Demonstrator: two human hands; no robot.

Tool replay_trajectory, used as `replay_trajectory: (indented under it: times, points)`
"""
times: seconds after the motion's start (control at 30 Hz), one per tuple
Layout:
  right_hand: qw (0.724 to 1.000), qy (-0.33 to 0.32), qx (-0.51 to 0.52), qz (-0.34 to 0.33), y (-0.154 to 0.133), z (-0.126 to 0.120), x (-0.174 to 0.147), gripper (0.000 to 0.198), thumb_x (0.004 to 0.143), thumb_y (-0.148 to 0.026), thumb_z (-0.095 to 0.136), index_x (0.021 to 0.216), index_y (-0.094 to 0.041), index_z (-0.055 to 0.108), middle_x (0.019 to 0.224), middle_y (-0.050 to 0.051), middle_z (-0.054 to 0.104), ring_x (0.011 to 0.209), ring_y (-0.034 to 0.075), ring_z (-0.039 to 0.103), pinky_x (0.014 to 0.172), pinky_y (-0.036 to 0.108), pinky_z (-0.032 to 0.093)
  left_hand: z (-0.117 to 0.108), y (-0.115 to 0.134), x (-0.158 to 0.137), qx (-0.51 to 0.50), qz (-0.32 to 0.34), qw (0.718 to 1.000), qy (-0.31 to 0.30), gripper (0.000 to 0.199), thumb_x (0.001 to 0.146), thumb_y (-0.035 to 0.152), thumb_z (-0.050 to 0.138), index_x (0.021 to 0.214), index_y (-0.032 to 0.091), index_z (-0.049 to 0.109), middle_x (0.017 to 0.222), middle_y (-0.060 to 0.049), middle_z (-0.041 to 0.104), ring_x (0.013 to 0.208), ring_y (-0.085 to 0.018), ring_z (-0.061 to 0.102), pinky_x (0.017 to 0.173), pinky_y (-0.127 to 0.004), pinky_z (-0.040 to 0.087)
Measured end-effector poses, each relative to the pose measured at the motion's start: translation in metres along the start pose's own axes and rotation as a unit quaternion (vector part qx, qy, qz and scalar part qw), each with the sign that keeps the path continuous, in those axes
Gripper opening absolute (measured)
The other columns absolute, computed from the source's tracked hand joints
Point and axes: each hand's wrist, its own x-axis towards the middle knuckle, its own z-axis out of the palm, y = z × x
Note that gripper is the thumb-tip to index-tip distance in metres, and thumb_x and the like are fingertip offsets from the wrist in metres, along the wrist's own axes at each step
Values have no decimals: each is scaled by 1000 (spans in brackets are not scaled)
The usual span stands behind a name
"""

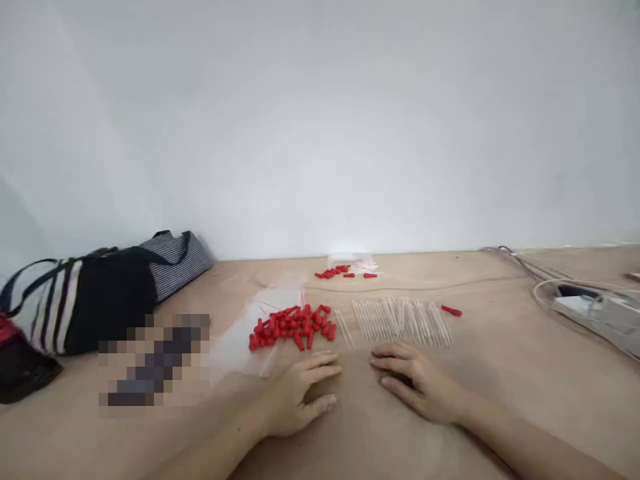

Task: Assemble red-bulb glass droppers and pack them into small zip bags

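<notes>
- Resting open on the counter (520, 360), the left hand (303, 395) is lying just short of the red pieces (287, 325).
- The right hand (417, 381) is also lying open; white sticks (399, 321) are lying just beyond it.

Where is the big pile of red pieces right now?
In the head view, the big pile of red pieces lies left of centre, beyond the left hand and left of the white sticks.

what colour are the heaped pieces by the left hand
The heaped pieces are red, in the head view.
</notes>
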Motion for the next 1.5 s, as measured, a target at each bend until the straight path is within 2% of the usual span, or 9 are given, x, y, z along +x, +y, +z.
replay_trajectory:
  times: [0.53,0.7,0.8,0.9,0.97,1.1,1.33,1.43,1.5]
  points:
    - [1000,18,9,-5,3,3,0,30,84,-28,42,109,-21,57,111,10,55,103,21,49,89,39,38,-1,3,-2,-36,15,999,25,39,80,34,50,118,25,50,130,-6,43,118,-24,39,98,-42,31]
    - [990,25,135,43,6,2,0,35,81,-37,46,111,-22,57,115,10,54,106,24,47,93,43,33,0,1,-2,-143,-12,989,43,41,76,41,54,114,27,53,129,-6,45,119,-26,37,100,-45,24]
    - [916,84,374,116,11,3,2,45,81,-52,39,110,-22,56,118,9,53,111,24,45,96,45,29,0,-4,2,-382,-34,919,91,50,77,55,43,116,25,51,129,-7,44,120,-26,34,101,-45,20]
    - [756,124,624,155,18,5,6,61,80,-61,23,110,-20,55,118,10,53,109,23,48,95,43,31,0,-8,7,-633,-50,768,83,65,79,64,25,117,17,49,121,-12,50,116,-27,39,99,-45,23]
    - [677,132,700,184,21,6,8,61,80,-61,25,109,-17,56,115,13,54,104,22,52,95,41,33,0,-10,10,-705,-85,700,71,66,80,63,25,114,12,51,112,-15,56,110,-27,46,99,-43,24]
    - [627,145,728,237,22,7,10,53,83,-53,31,103,-12,58,106,15,59,97,21,56,95,37,34,-3,-10,12,-741,-157,647,88,58,84,54,28,105,7,55,100,-16,61,101,-25,53,98,-38,28]
    - [625,145,724,253,18,6,12,47,85,-48,33,98,-11,59,101,14,62,92,19,58,93,36,37,-2,-11,12,-733,-172,651,93,56,85,52,29,102,7,57,98,-16,61,98,-24,55,95,-37,31]
    - [646,144,705,256,16,5,12,41,83,-45,40,95,-12,61,96,13,63,87,18,60,88,34,41,3,-9,11,-697,-157,691,107,52,83,53,35,98,9,59,96,-14,62,96,-24,55,93,-37,34]
    - [675,147,675,259,14,6,13,33,80,-40,49,93,-12,61,88,11,65,79,16,62,83,32,44,8,-7,12,-645,-136,742,122,47,80,53,42,93,11,61,94,-12,62,95,-23,54,91,-37,36]
